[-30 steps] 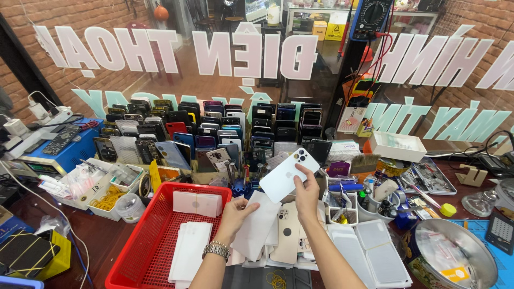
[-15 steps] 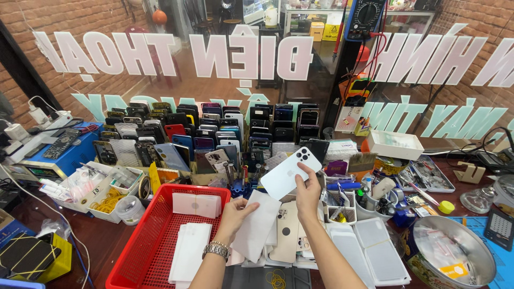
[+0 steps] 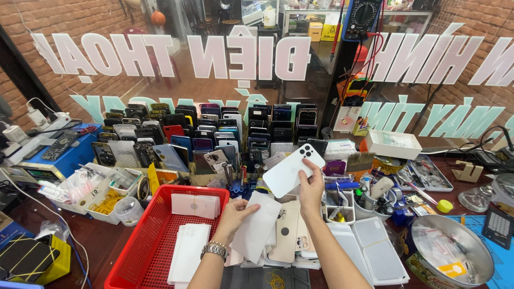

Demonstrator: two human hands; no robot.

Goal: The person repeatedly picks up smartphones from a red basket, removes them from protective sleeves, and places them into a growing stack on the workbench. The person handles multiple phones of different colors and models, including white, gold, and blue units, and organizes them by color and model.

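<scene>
Up above the cluttered desk (image 3: 96,251), the right hand (image 3: 310,188) pinches a white phone back (image 3: 293,170); the left hand (image 3: 234,215) grips a white sheet (image 3: 257,227) beside the red basket (image 3: 140,256).

Big white and teal window lettering (image 3: 243,56) is spanning the glass behind the bench; a white box (image 3: 393,143) is sitting at its far right edge.

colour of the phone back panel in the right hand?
White, seen in the head view: back panel held up by the right hand.

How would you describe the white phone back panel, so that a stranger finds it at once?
Start at the red basket on the workbench. Just right of it, the right hand lifts a white phone back panel above a pile of beige ones. Only this panel is raised, tilted, with camera holes at its upper corner.
</scene>
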